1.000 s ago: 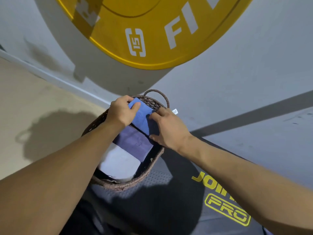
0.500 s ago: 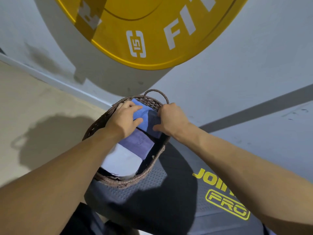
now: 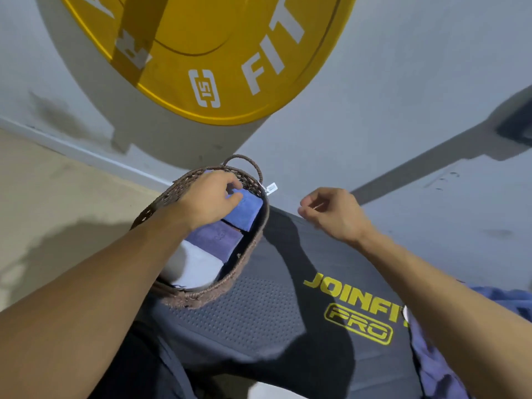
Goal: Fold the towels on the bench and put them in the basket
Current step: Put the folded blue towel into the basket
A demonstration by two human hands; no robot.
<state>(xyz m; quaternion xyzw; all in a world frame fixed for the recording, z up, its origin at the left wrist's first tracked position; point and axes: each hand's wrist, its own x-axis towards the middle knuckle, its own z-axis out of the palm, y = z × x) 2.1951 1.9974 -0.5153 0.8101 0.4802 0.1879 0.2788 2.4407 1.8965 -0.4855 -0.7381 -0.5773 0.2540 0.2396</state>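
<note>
Towel (image 3: 243, 210) lies in basket (image 3: 230, 279) under left hand (image 3: 208, 201).

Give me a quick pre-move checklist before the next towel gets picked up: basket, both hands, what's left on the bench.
1. Blue towel inside the basket: ok, folded and lying at the far end.
2. Stack order: ok, purple towel and white towel lie flat nearer the person.
3. Left hand clear of the basket: not ok, its fingers rest on the blue towel.
4. Right hand free: ok, it is over the bench, loosely curled and holding nothing.
5. Towels left to fold: ok, a crumpled blue-purple towel lies at the bench's right edge.
6. Basket seated fully on the bench: cannot tell, the left arm hides its near side.
</note>
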